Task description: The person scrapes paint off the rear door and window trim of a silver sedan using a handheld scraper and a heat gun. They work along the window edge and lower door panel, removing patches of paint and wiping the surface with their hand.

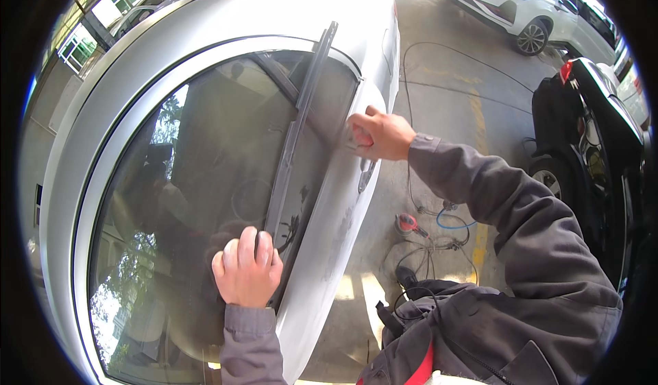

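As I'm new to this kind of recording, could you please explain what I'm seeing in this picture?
There is no machine here: a person in a grey jacket works bare-handed. The picture comes from a wide fisheye camera on their head, looking down, so straight edges bend near the rim. In front is a silver car, with a long dark strip running across its side window. The left hand is at the window, by the strip's lower end; the curled right hand is at the door. Whether either holds anything is unclear.
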`<action>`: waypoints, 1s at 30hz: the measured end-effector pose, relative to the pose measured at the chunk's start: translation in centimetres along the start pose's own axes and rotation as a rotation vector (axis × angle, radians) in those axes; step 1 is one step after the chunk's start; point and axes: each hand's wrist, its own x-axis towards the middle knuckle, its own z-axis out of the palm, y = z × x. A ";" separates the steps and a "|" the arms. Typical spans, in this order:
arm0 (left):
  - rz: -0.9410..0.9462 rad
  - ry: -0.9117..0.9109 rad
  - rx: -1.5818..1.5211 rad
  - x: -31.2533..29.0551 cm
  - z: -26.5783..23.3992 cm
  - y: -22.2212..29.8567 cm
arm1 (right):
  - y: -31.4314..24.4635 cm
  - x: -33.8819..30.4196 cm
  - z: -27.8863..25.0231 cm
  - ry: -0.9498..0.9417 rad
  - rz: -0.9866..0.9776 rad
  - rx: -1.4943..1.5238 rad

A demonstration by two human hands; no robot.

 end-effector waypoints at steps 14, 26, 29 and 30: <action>0.007 -0.020 0.112 -1.5 1.1 0.3 | 12.3 7.7 -4.2 0.065 -0.002 -0.076; 0.015 -0.038 0.028 -1.1 1.2 0.4 | 8.9 5.9 -2.1 -0.026 0.069 -0.075; 0.078 -0.038 -0.048 -1.1 2.2 0.3 | 6.1 4.2 0.0 -0.013 0.091 -0.075; 0.075 -0.041 -0.104 -1.7 2.7 0.3 | 4.9 3.6 0.4 0.002 0.076 -0.071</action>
